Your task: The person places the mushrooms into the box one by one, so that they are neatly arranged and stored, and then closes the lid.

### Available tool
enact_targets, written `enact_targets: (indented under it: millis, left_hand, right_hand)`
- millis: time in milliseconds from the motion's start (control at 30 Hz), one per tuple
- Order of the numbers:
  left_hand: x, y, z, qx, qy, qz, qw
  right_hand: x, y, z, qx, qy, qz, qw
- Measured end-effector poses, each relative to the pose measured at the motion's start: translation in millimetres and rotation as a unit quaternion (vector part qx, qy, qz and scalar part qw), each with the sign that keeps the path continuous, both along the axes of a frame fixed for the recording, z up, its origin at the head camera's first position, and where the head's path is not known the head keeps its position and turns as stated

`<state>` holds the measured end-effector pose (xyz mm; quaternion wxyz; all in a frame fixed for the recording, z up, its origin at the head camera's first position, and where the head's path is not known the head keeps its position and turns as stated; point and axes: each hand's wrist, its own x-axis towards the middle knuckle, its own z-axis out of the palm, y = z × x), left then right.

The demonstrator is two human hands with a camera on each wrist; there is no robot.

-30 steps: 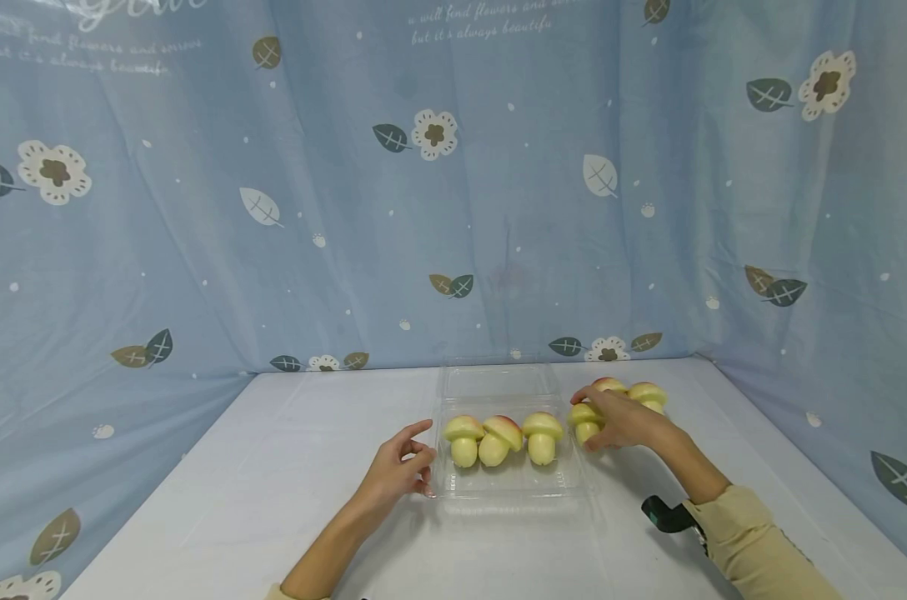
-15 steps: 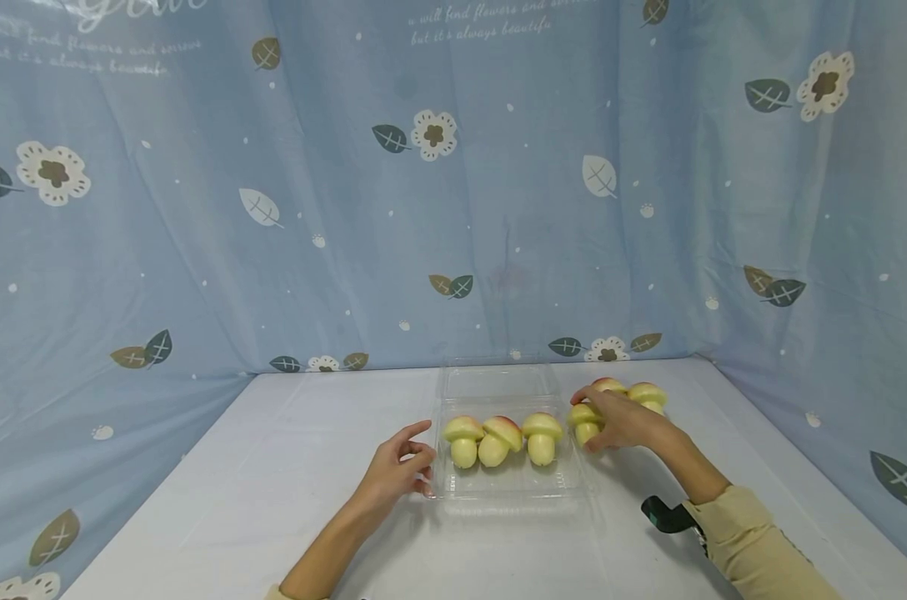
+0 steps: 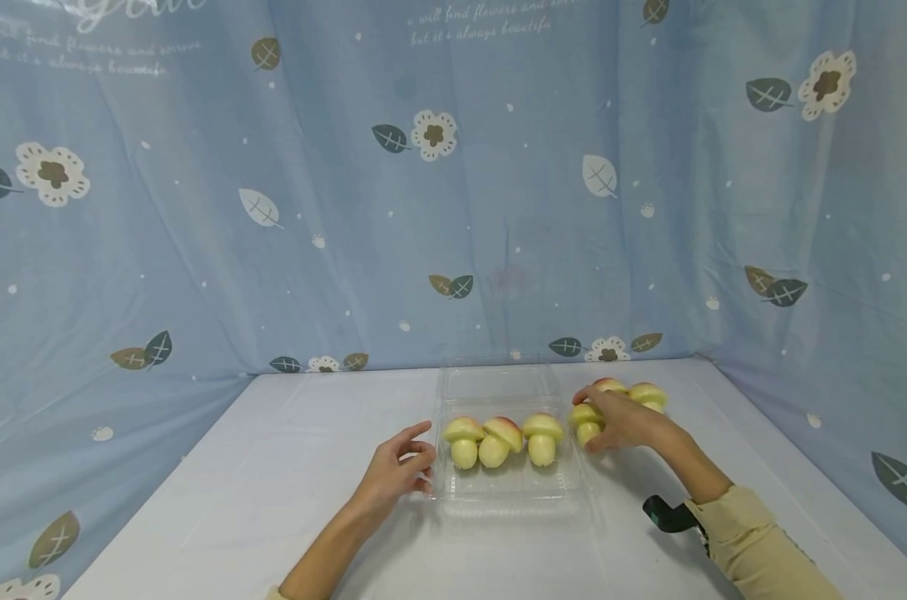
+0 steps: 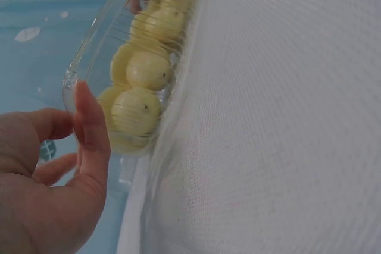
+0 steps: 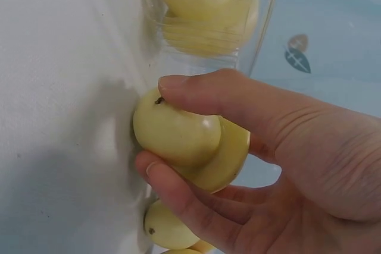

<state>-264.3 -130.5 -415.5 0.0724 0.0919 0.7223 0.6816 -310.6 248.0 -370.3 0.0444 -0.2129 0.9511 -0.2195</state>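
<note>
Left hand (image 3: pixel 395 471) pinches the box (image 3: pixel 498 486) rim, right hand (image 3: pixel 624 418) has a mushroom (image 5: pixel 175 130) gripped right outside, three other mushrooms (image 3: pixel 542 450) chilling inside.

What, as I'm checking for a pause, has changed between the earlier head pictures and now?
Nothing visibly changed: nothing was moved, taken hold of or let go. The left hand stays at the clear container, the right hand grips the same mushroom-shaped piece, and three others remain in the container.
</note>
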Motion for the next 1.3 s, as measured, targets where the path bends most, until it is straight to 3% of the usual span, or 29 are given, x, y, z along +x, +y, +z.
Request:
enact_targets:
  millis: [433, 800, 1300]
  left_hand:
    - [-0.7, 0.4, -1.1, 0.000, 0.004, 0.001, 1.0000]
    - [-1.1, 0.4, -1.1, 0.008, 0.004, -0.001, 1.0000]
    - [-1.0, 1.1, -0.4, 0.006, 0.002, 0.002, 1.0000]
  right_hand:
    - [1.7, 7, 15.5, -0.001, 0.029, -0.017, 0.9994]
    - [2.5, 10, 25.3, -0.023, 0.051, -0.008, 0.9984]
    - [15.2, -3, 38.9, -0.037, 0.064, -0.013, 0.9971]
